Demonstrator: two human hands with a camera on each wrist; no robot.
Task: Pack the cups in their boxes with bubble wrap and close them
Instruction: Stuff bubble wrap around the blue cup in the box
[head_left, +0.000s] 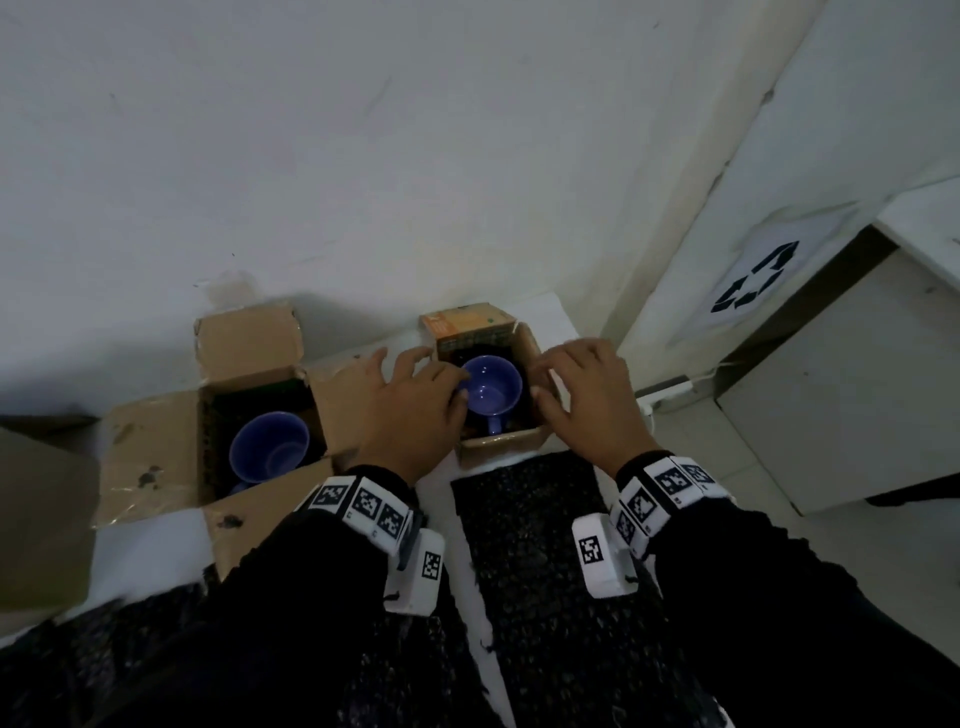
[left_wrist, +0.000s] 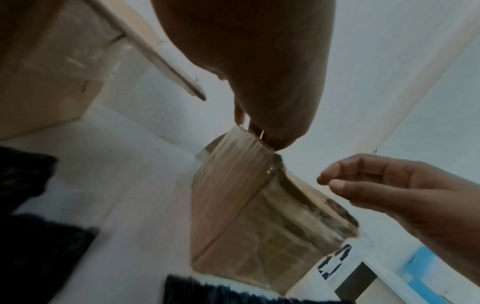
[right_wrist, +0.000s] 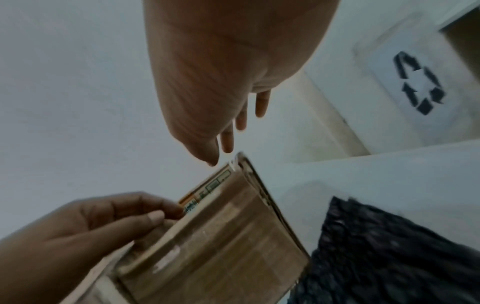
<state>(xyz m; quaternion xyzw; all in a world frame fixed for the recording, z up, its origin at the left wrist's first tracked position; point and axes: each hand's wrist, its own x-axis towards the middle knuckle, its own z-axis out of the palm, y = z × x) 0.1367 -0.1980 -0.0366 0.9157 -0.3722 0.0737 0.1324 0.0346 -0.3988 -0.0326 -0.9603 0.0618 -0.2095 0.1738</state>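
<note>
A small cardboard box (head_left: 498, 441) stands open on the white table (head_left: 150, 545), and a blue cup (head_left: 491, 387) sits upright inside it. My left hand (head_left: 415, 410) is at the box's left side. Its thumb lies inside by the cup's rim and its fingers lie outside, so it pinches the left wall (right_wrist: 166, 228). Over the box's right edge hovers my right hand (head_left: 582, 395), with its fingers loosely spread and holding nothing. To the left, a larger open box (head_left: 156, 457) holds a second blue cup (head_left: 270, 452). Black bubble wrap (head_left: 535, 545) lies flat in front of the small box.
More black bubble wrap (head_left: 104, 665) lies at the near left. A cardboard piece (head_left: 41, 519) stands at the far left edge. A white wall is close behind the boxes. A white bin with a recycling sign (head_left: 753, 280) stands right of the table.
</note>
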